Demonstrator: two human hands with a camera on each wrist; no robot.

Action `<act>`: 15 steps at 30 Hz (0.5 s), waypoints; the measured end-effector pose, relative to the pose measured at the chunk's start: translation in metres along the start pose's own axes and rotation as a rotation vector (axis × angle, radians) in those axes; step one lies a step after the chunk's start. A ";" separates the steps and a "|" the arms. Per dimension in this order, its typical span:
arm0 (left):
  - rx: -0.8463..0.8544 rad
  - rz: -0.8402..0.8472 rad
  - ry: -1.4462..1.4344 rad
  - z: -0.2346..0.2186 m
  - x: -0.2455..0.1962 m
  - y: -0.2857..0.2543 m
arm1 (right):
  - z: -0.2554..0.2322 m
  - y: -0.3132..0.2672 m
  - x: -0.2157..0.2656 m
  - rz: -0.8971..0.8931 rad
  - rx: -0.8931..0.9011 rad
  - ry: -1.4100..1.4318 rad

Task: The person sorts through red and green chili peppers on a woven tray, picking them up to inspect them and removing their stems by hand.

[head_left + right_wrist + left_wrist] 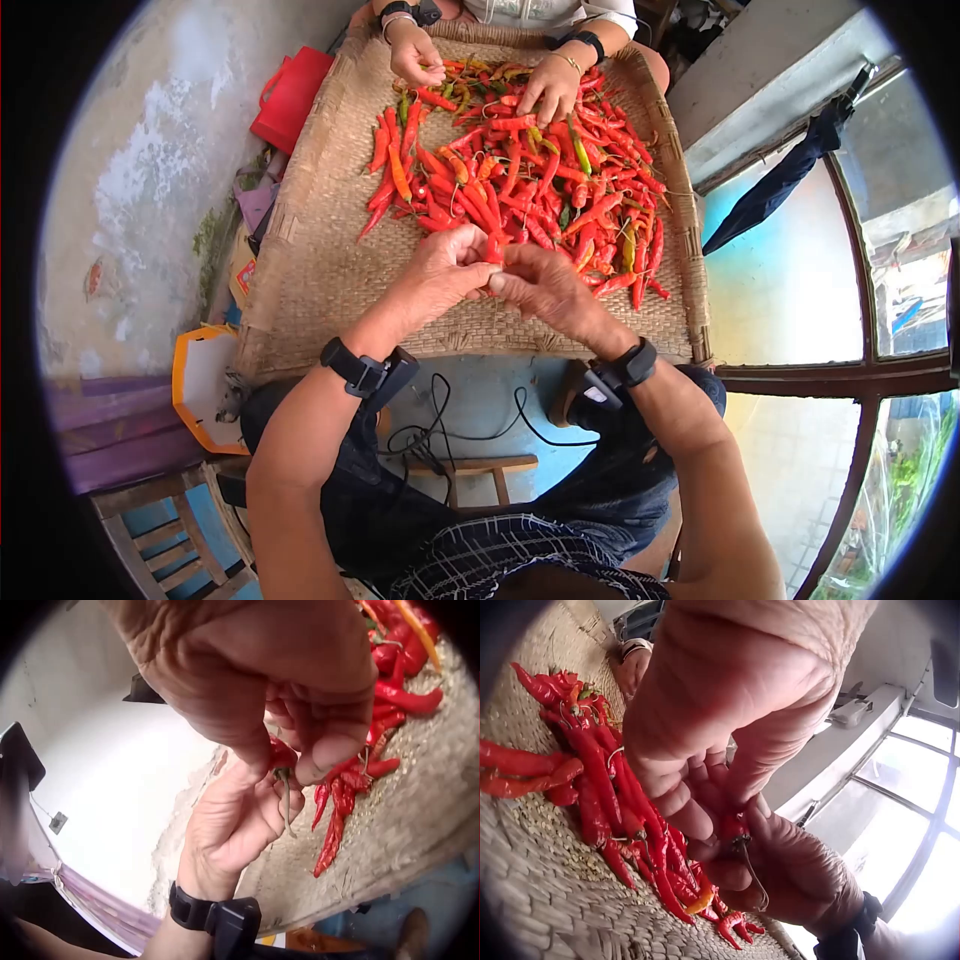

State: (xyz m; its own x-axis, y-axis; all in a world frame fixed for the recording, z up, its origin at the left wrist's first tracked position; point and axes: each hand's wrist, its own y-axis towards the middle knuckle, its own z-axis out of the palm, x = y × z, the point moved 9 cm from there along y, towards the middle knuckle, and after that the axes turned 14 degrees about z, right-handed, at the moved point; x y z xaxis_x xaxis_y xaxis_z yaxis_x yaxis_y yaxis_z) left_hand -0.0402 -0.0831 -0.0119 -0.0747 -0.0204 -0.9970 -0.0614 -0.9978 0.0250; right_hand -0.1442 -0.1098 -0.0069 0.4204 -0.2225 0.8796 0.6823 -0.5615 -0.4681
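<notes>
Both hands meet over the near part of a woven tray [330, 310]. My left hand [440, 272] and my right hand [550, 290] pinch one red chili [494, 250] between thumbs and fingers. In the left wrist view the red chili [733, 826] shows its stem end, with a thin curved stem hanging free; the right wrist view shows the same chili [280, 756] between the fingertips. Most of its body is hidden by the fingers. Just beyond the hands lies a wide heap of red chilies [520, 190], with a few orange and green ones.
Across the tray another person's hands [552, 88] touch the heap. A red bag [290, 100] is at the left wall, an orange-edged container [205, 390] below it. A dark umbrella [780, 185] hangs at the right by the window. Black cables [440, 435] lie on the floor.
</notes>
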 end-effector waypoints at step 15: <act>0.169 0.033 1.454 -0.042 0.009 -0.003 | -0.096 -0.001 0.005 -0.097 -0.308 0.772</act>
State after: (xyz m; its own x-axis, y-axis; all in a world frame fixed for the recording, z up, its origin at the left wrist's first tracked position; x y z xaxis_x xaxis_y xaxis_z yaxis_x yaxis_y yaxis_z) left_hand 0.0011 -0.0829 -0.0239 0.9640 -0.1892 -0.1869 -0.2008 -0.9786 -0.0448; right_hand -0.1999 -0.1870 0.0058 -0.2358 -0.5825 0.7778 0.4532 -0.7740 -0.4423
